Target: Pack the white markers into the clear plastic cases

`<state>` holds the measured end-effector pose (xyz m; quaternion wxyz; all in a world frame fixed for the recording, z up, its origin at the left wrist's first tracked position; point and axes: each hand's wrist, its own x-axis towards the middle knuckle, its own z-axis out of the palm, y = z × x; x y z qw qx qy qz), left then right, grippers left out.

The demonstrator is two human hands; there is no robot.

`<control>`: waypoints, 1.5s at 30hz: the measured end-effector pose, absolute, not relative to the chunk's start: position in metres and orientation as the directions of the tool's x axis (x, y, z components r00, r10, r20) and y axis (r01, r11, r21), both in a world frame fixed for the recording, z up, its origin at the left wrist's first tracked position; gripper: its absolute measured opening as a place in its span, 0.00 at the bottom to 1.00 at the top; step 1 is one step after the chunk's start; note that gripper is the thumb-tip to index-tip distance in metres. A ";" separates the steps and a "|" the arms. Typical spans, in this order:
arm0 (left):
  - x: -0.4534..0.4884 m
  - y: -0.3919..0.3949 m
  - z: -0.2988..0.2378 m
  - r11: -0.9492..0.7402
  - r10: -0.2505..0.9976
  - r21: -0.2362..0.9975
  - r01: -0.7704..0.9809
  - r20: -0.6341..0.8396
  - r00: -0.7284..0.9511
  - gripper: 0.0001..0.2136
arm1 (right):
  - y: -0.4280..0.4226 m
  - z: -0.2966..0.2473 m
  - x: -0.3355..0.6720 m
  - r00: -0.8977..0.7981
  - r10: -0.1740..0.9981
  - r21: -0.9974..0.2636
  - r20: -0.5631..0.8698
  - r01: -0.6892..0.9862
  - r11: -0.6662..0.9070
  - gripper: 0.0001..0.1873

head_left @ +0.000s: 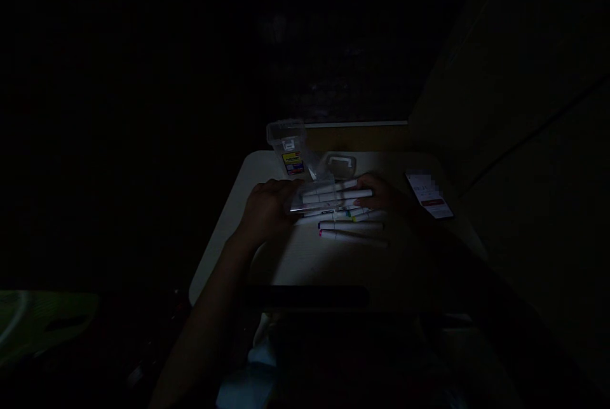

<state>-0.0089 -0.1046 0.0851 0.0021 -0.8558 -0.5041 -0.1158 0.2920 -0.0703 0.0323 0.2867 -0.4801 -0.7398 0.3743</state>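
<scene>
The left hand [271,207] and right hand [382,197] were bare, as was the left forearm [206,307], which broadened from a narrower wrist. Deep shadow blurred the right forearm [457,256], hiding whether a sleeve covered it. Pale bluish fabric [248,387] showed low down, too dim to identify as clothing.
</scene>
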 end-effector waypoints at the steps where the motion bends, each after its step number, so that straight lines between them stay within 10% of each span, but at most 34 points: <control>1: -0.008 -0.104 0.084 -0.487 0.866 0.116 0.866 0.198 0.460 0.29 | -0.070 0.030 0.289 -0.366 0.927 -0.813 0.076 0.516 0.270 0.23; 7: -0.008 -0.104 0.082 -0.490 0.860 0.099 0.866 0.217 0.462 0.28 | -0.074 0.028 0.267 -0.387 0.909 -0.603 0.157 0.691 0.399 0.50; 14: -0.004 -0.105 0.083 -0.500 0.855 0.109 0.859 0.219 0.470 0.29 | -0.084 0.055 0.234 -0.473 0.866 0.000 0.161 0.878 0.480 0.21; 27: -0.039 -0.101 0.078 -0.367 0.911 0.049 0.929 0.220 0.349 0.30 | -0.064 0.040 0.298 -0.265 0.961 -0.044 -0.074 0.964 0.262 0.23; 45: -0.052 -0.114 0.079 -0.367 0.913 0.088 0.926 0.225 0.341 0.29 | -0.064 0.037 0.300 -0.484 0.871 -0.074 -0.084 0.875 0.479 0.28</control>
